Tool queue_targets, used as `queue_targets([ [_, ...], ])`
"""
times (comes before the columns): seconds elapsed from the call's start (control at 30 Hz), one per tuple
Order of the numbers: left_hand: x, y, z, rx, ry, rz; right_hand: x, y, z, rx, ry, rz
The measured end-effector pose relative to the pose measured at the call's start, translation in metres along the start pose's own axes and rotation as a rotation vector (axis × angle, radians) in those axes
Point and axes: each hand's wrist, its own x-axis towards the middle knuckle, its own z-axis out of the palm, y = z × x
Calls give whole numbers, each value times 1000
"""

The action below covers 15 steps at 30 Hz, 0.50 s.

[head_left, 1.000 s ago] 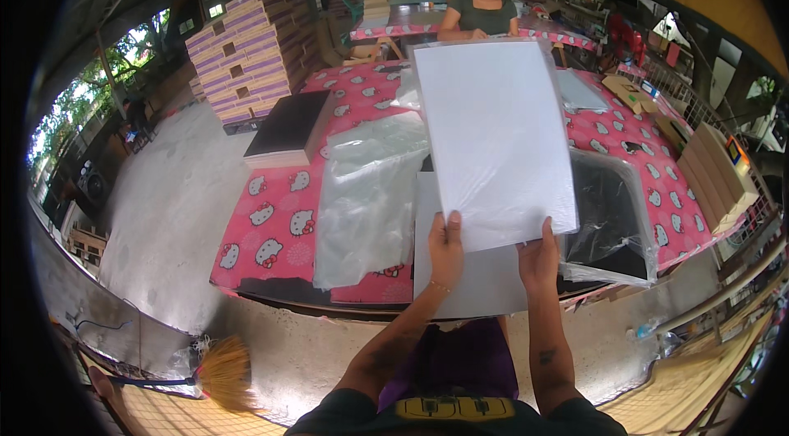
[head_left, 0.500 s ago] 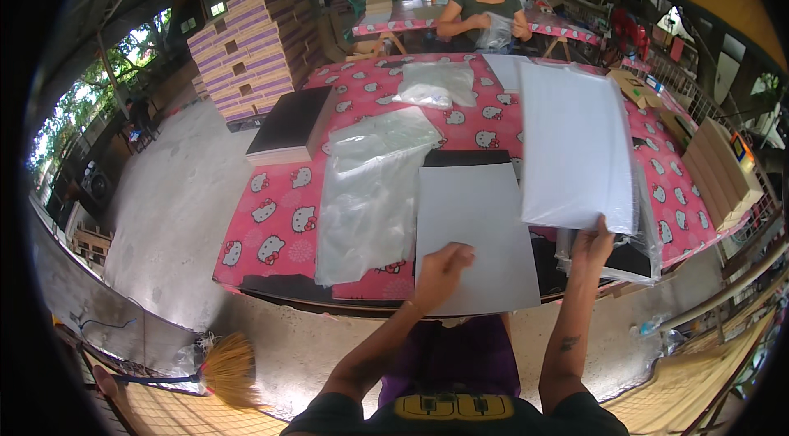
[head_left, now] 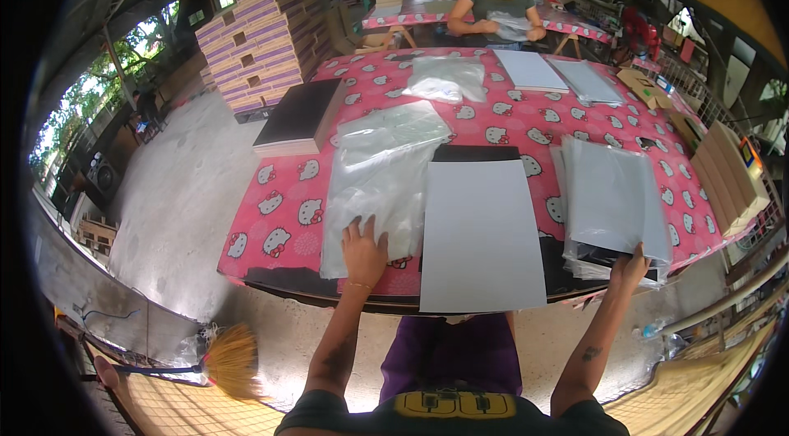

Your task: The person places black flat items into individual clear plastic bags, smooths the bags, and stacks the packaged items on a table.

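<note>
My left hand (head_left: 365,251) lies with fingers spread on the lower right part of a pile of clear plastic bags (head_left: 382,161). Beside the bags, a stack of white sheets (head_left: 483,235) sits at the table's front edge, with a black board (head_left: 477,154) showing behind its far end. My right hand (head_left: 629,265) pinches the near right corner of a plastic-bagged white sheet (head_left: 612,193). That sheet rests on a pile of other bagged sheets, and a black piece shows through the plastic near its lower end.
A pink patterned cloth (head_left: 271,206) covers the table. Black-topped boards (head_left: 300,115) are at left, more bags (head_left: 446,78) and white sheets (head_left: 528,72) at the back. Brown cartons (head_left: 719,177) stand right, stacked boxes (head_left: 255,46) back left. A co-worker (head_left: 497,9) handles plastic across the table.
The bagged sheet has come down from its raised position onto the pile at right, with my right hand at its corner. My left hand has moved left from the white sheets onto the bags.
</note>
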Motion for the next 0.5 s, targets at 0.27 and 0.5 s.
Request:
queue_targets([
  [0.27,11,-19,-7,-36,1,-187,-5,-23,-42,-432,123,-13],
  [0.5,23,31,-45,-731,124,-300,-87,-48,31,-632,-27,-414],
])
